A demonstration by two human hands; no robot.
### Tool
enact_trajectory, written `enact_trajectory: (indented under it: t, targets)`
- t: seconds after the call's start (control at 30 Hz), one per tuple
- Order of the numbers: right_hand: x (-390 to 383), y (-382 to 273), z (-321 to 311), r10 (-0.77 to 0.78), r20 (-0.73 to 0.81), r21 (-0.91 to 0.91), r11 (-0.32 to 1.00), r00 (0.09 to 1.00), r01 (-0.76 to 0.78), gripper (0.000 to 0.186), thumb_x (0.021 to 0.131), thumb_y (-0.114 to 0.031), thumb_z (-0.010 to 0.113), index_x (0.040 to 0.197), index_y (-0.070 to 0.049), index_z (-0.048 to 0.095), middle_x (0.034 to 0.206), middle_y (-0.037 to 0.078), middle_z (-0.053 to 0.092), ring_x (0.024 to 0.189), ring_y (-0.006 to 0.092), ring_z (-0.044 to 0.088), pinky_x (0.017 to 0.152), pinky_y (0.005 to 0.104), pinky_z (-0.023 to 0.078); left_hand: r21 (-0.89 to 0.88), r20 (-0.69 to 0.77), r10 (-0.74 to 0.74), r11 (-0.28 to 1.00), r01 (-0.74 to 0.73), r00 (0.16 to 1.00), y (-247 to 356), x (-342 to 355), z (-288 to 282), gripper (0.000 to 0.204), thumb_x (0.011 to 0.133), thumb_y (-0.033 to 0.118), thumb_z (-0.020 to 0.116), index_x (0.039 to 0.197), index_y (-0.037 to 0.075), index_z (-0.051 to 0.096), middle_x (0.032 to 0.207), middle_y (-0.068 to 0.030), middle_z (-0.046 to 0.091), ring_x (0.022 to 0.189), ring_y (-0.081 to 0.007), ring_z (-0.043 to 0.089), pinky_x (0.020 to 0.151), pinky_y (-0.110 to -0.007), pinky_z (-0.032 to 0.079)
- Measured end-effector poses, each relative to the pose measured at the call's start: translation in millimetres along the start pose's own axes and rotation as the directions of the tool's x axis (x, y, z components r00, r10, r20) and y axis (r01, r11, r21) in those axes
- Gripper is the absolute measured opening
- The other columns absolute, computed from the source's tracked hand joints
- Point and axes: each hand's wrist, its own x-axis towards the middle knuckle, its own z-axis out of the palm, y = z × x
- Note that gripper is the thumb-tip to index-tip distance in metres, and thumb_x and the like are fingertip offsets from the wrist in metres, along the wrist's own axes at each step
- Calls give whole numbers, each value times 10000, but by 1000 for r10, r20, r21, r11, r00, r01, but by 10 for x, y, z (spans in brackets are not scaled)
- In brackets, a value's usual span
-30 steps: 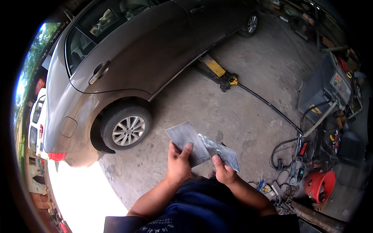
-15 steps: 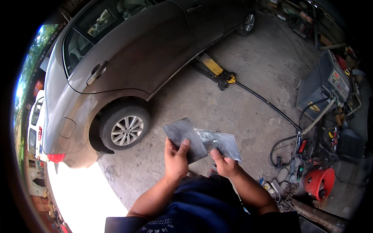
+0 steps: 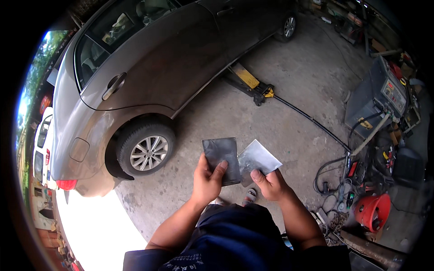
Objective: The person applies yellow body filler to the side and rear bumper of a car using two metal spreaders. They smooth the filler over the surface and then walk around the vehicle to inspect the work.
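My left hand (image 3: 208,184) grips a dark grey, flat rectangular sheet (image 3: 221,151), with the thumb pressed across its face. In my right hand (image 3: 273,184) is a shiny silver-grey flat sheet (image 3: 261,156), tilted and catching the light, its lower part smudged darker. The two sheets are side by side in front of my body, their inner edges meeting or nearly so. Whether they are metal plates or something else I cannot tell. My fingers behind both sheets are hidden.
A grey-brown car (image 3: 176,58) stands ahead and left, its rear wheel (image 3: 148,153) close by. A yellow floor jack (image 3: 246,77) reaches under its side, its long handle slanting right. At right are a grey machine (image 3: 368,101), cables and a red bucket (image 3: 375,212).
The dark sheet has turned more upright and shifted slightly right. The silver sheet has rotated, now shining brighter, and its overlap with the dark one has shrunk. Both hands keep their hold.
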Motion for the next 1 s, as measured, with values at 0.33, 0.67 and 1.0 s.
enact_trajectory:
  t: [0.33, 0.67, 1.0]
  targets:
    - [-238, 184, -18, 453, 16, -295, 854, 892, -428, 330, 948, -242, 512, 1147, 21, 487, 1004, 184, 636, 913, 328, 637, 809, 378, 497, -188, -48, -102, 978, 92, 994, -12, 185, -381, 369, 892, 22, 571, 1229, -4, 422, 1106, -94, 580, 992, -163, 570, 883, -317, 468]
    - [-48, 454, 472, 348, 273, 373, 821, 897, -432, 287, 948, -297, 559, 932, -10, 558, 857, -5, 569, 810, 68, 475, 732, 236, 416, -513, 189, -348, 762, 394, 918, -344, -200, -552, 437, 854, 10, 606, 1254, 52, 436, 1096, -66, 595, 1002, -175, 581, 891, -345, 476]
    - [-102, 173, 1337, 335, 281, -483, 859, 899, -169, 402, 893, -393, 587, 874, 2, 515, 744, 242, 596, 769, 473, 579, 637, 470, 463, -19, -179, -65, 998, 62, 982, -372, -766, -1693, 312, 901, 45, 579, 1176, -9, 441, 1050, -70, 604, 947, -134, 570, 832, -267, 466]
